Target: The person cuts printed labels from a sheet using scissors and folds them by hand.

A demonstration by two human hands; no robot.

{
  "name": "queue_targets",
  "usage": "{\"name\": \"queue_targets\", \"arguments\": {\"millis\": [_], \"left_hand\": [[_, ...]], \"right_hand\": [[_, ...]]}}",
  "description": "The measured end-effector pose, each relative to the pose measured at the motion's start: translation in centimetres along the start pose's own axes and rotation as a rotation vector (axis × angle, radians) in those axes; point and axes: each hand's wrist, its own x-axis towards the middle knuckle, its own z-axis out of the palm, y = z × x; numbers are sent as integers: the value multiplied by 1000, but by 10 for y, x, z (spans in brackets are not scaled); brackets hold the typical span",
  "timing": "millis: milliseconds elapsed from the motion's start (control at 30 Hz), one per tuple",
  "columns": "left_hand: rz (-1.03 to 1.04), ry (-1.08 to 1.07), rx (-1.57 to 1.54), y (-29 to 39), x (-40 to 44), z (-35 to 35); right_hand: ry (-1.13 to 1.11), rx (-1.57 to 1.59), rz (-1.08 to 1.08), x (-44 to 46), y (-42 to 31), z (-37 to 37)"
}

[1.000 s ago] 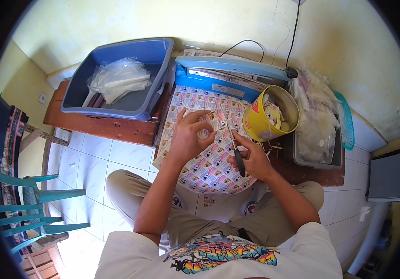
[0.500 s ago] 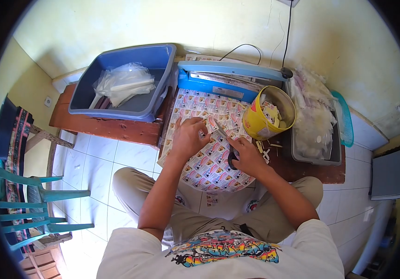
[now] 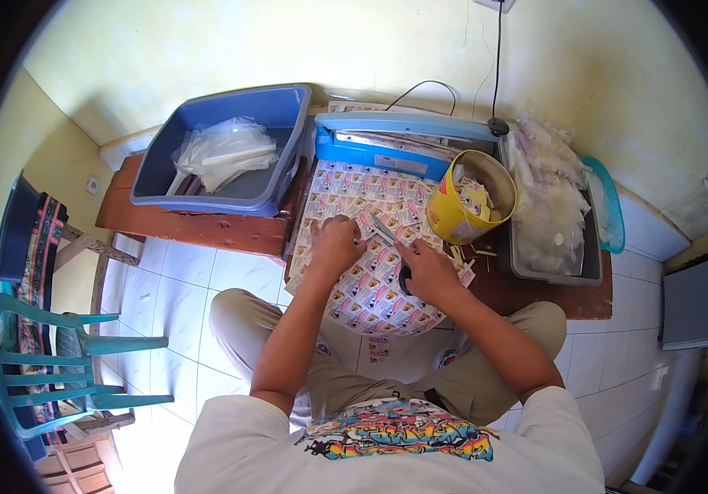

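Head view shows thin metal scissors (image 3: 384,231), blades lying over a smooth, repeating-print sheet (image 3: 378,292); the round yellow bucket (image 3: 450,216) holds pale paper scraps (image 3: 475,198); limp, clear plastic bags (image 3: 226,152) fill part of the rectangular blue bin (image 3: 284,123), more (crumpled, cloudy) heap in the grey bin (image 3: 555,278); the right hand (image 3: 429,274) has its fingers bent around the scissor handles; the left hand (image 3: 336,245) curls beside the blades, its pinch too small to tell.

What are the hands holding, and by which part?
The right hand holds scissors by the dark handle; whether the left hand pinches anything can't be told.
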Motion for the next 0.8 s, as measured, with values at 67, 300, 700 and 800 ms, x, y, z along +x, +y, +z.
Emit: {"name": "queue_targets", "arguments": {"millis": [67, 300, 700, 800], "left_hand": [[11, 25, 10, -2, 0, 4], [-7, -15, 66, 1, 1, 0], [45, -2, -6, 7, -1, -7], [97, -39, -6, 9, -1, -8]], "right_hand": [[-21, 4, 11, 2, -1, 2], [-98, -61, -14, 8, -8, -18], [287, -47, -44, 48, 19, 17], [316, -43, 10, 60, 22, 21]]}}
